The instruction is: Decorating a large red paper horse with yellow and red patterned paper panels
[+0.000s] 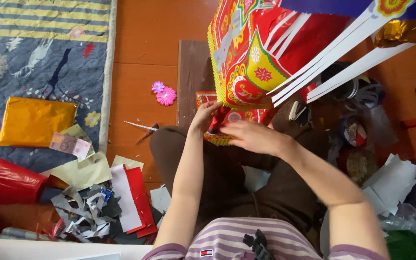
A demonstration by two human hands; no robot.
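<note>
Seated on the floor, looking down. Both hands work at the lower edge of a big red paper model point(251, 53), box-shaped, covered in yellow and green printed ornament with white paper strips point(343, 45) fanning off its right side. It stands just ahead of the knees, on a dark board point(191, 72) laid on the orange floor point(143, 38).

Left hand point(204, 115): fingers pinched on the bottom trim of the model, near a small red fold. Grip clenched on that edge. Right hand point(251, 137): motion-blurred, palm down, lying over the same lower edge; cannot tell whether its grip holds anything or only presses.

Progress, judged: the body looks largely covered and decorated; the bottom border appears to be what remains, being fixed or smoothed.

Surroundings: two pink paper flowers point(163, 93) on the floor to the left, a thin stick tool point(140, 126) nearer. Further left a gold-wrapped packet point(34, 121) on a blue patterned rug point(39, 62). Grey and red paper scraps point(102, 207) heaped beside the left knee. Right side crowded with tape rolls point(357, 91), bags and white offcuts point(391, 185).

Open room: bare floor left of the board; right side tight, with the white strips overhanging.
</note>
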